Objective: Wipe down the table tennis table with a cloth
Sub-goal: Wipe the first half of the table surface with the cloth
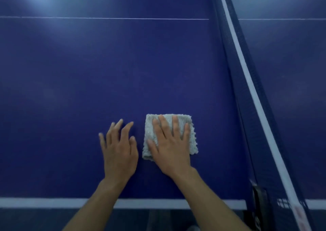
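Cloth (193, 142), a small folded square of pale grey-white terry with a nubbly, looped pile and slightly ragged edges, lies flat on the table (88, 71), in the near part of its surface, closer to the net than to the left side. In the head view the right hand (171, 147) lies palm down on top of it, fingers straight and fanned a little, thumb spread out over the cloth's left edge, so that it presses the fabric rather than gripping it. Its bare forearm runs up from the lower edge of the picture. The left hand (120, 153) is just beside the cloth on its left, apart from it, also palm down with the fingers splayed wide and holding nothing. Its fingertips are blurred, and I cannot tell whether it touches the surface or hovers just above. The table is a smooth, matte deep-blue board with soft light glare at its far left corner, a thin white centre line (105, 18) across the far part and a broad white edge line (44, 202) along the near side. On the right the net (238, 82) runs diagonally, dark mesh topped with a white tape (244, 68), fixed at the near edge by a dark clamp (261, 200).
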